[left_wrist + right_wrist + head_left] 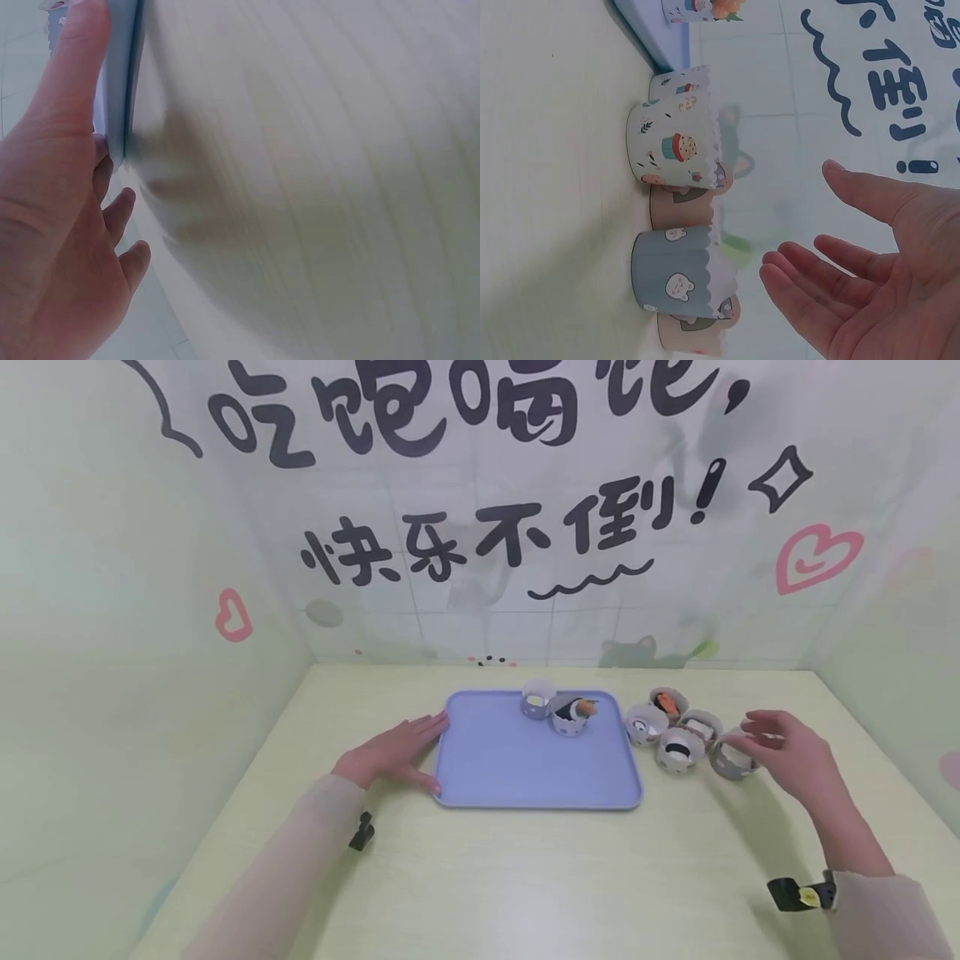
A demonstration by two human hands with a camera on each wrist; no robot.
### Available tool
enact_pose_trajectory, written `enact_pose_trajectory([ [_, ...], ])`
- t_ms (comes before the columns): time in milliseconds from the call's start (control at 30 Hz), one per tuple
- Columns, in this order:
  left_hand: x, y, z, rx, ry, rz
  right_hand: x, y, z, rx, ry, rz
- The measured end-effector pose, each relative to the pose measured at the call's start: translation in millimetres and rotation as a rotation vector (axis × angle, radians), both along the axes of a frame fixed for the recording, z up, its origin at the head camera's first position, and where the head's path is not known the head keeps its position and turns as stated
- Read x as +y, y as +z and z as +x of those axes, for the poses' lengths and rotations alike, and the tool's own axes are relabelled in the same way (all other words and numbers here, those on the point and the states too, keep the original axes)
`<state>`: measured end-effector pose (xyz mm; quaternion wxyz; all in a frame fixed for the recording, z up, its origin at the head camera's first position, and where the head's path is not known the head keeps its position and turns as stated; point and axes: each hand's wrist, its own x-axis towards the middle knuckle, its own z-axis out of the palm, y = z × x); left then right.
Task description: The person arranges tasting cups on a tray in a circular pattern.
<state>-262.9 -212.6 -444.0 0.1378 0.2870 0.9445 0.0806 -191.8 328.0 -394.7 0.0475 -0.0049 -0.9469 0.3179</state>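
My left hand (pixel 393 750) rests against the left edge of a blue tray (pixel 517 772), fingers and thumb spread along its rim. In the left wrist view the thumb (pixel 71 82) lies over the tray's edge. On the tray's far side stand two paper cups; one cup (pixel 537 710) holds something white and yellow, the other (pixel 568 727) a toy sushi piece with an orange top. Over the rightmost paper cup (pixel 729 767) is my right hand (pixel 798 760), its fingers loosely bent. The right wrist view shows nothing between them, apart from the grey cup (pixel 671 270).
Several more paper cups cluster right of the tray: one cup (pixel 667 706) with an orange-red piece, a pale cup (pixel 678 760) with a black-banded piece. A white wall (pixel 480 635) with printed characters stands behind the table (pixel 480 877); side panels flank it.
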Motion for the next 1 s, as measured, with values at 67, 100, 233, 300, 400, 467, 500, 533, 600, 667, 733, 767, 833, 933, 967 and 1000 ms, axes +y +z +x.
enact_pose_trajectory([
  [67, 2.6, -0.9, -0.8, 0.001, -0.004, 0.000, 7, -1.3, 4.8, 0.005, -0.020, -0.010],
  [100, 3.8, -1.2, -1.0, 0.003, -0.006, 0.002, 10, -2.0, 7.1, 0.006, -0.030, -0.009],
  [233, 7.4, -2.6, -1.9, 0.000, -0.012, 0.021, 21, -5.9, 14.3, 0.014, -0.056, -0.002],
  [300, 7.1, -2.9, -1.7, 0.001, -0.007, 0.022, 25, -7.9, 16.1, 0.019, -0.063, 0.011],
  [400, 5.2, -2.7, -1.0, 0.006, 0.003, 0.021, 27, -10.9, 17.5, 0.014, -0.066, 0.009],
  [467, 4.2, -2.5, -0.8, 0.006, 0.012, 0.019, 29, -12.9, 18.6, -0.003, -0.068, -0.003],
  [500, 4.5, -2.4, -1.2, 0.005, 0.010, 0.019, 30, -14.1, 19.6, -0.013, -0.070, -0.008],
  [533, 3.6, -2.5, -0.9, 0.004, 0.008, 0.025, 31, -15.3, 19.6, -0.021, -0.070, -0.010],
  [600, 2.9, -2.6, -0.7, 0.000, 0.004, 0.033, 33, -18.1, 20.1, -0.036, -0.073, -0.001],
  [667, 2.5, -2.8, -0.5, -0.004, 0.003, 0.037, 36, -21.3, 20.2, -0.046, -0.069, 0.010],
  [733, 2.5, -2.5, -0.1, -0.007, 0.006, 0.038, 38, -24.1, 19.5, -0.056, -0.062, 0.018],
  [767, 2.5, -2.4, 0.0, -0.008, 0.009, 0.037, 38, -25.5, 18.9, -0.061, -0.059, 0.020],
  [833, 2.3, -2.1, 0.5, -0.007, 0.010, 0.038, 39, -27.9, 17.5, -0.075, -0.053, 0.019],
  [933, 2.0, -1.5, 1.2, -0.002, 0.010, 0.040, 37, -31.3, 15.3, -0.091, -0.048, 0.017],
  [967, 1.9, -0.9, 1.6, -0.003, 0.012, 0.038, 36, -32.1, 14.5, -0.099, -0.045, 0.014],
  [1000, 1.8, -0.3, 1.9, -0.004, 0.014, 0.037, 35, -32.8, 13.7, -0.105, -0.042, 0.012],
])
